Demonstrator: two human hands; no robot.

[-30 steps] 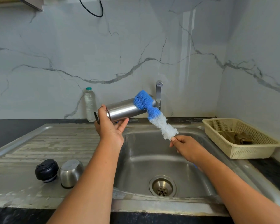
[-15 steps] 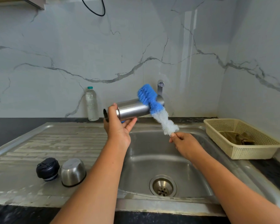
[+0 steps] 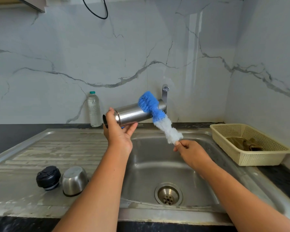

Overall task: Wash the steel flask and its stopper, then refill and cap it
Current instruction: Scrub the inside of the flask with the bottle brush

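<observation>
Plainly, both hands are busy: the left hand grips the steel flask round its neck, thumb over the shoulder and fingers beneath the body, while the right hand pinches the thin stem of the bottle brush just below its white bristles. The flask is held in the air above the back left edge of the sink, its long axis close to level and running left to right. Its dark mouth points left, away from the right hand, and its base rises slightly toward the tap. The brush slants up and leftward from the right hand, its blue head lying across the outer wall near the base. Reaching the inside probably needs the mouth turned rightward, or the brush carried round to the left end. The black stopper and a steel cup stand side by side on the draining board, well apart from the flask
</observation>
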